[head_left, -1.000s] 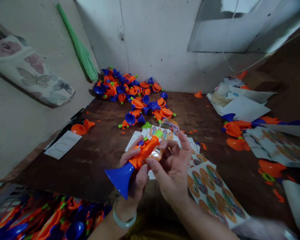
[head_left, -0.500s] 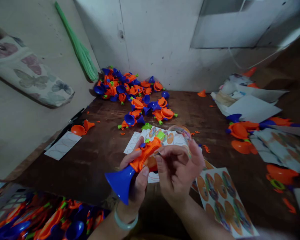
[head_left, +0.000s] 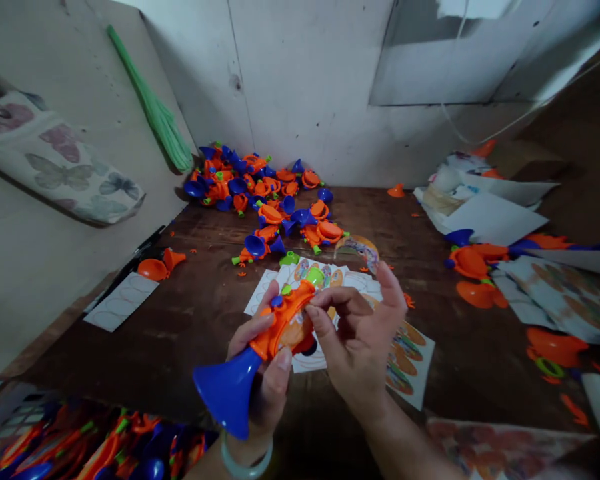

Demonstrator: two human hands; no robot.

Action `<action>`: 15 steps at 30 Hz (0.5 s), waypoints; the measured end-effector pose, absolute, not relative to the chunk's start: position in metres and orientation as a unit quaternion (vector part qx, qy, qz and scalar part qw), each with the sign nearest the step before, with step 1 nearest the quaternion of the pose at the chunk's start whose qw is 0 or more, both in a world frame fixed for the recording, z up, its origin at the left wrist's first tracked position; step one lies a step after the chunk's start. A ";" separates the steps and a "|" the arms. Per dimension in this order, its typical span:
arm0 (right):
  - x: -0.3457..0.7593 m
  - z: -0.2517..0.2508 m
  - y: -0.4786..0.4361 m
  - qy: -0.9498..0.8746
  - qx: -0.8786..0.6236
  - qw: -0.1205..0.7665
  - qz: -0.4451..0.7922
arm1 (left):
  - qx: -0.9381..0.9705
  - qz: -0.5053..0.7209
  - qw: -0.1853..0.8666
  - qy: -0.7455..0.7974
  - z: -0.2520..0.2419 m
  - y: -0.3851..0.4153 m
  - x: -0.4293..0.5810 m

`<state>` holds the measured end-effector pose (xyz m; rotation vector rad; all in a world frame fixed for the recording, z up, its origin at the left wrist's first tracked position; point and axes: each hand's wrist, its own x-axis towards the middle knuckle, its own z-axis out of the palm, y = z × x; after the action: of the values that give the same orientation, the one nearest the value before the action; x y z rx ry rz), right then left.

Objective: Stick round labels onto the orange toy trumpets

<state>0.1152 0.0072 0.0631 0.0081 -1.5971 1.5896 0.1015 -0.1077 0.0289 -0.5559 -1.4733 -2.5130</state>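
Note:
My left hand (head_left: 267, 383) is wrapped round a toy trumpet (head_left: 285, 317), which has an orange body, a blue bell and a green mouthpiece. The bell tilts down toward the lower left. An orange-tan oval sticker (head_left: 293, 333) lies along the body's side. At its upper edge, the thumb and forefinger of my right hand (head_left: 357, 340) are pinched on what looks like the sticker's edge. A second, curled, partly clear sticker (head_left: 365, 250) clings to a raised outer fingertip of that hand. Beneath the hands, white sticker sheets (head_left: 260, 293) lie fanned out on the table.
A pile of toy trumpets (head_left: 240, 180) stands against the back wall. More fill a crate (head_left: 25, 417) at lower left. Orange parts (head_left: 153, 269) lie at left. Papers (head_left: 495, 217) and loose parts cover the right side. A blurred sticker sheet (head_left: 510, 443) is at lower right.
The toy trumpet and my left hand have shifted slightly left and down. The right-hand sticker sheet has slid down toward the lower right, uncovering another sheet. My right fingers stay at the trumpet's side.

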 end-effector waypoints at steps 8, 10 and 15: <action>0.112 0.057 0.006 -0.673 -0.018 0.445 0.591 | -0.176 -0.847 0.066 -0.498 0.028 -0.109 0.099; 0.110 0.053 0.007 -0.687 -0.019 0.443 0.575 | -0.161 -0.849 0.069 -0.498 0.027 -0.108 0.097; 0.096 0.045 0.018 -0.679 -0.042 0.544 0.491 | -0.140 -0.887 0.076 -0.433 0.033 -0.103 0.089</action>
<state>0.0963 0.0176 0.0449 -0.0991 -1.6107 1.1645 0.0892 -0.1027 0.0327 -0.4184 -1.2995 -2.6605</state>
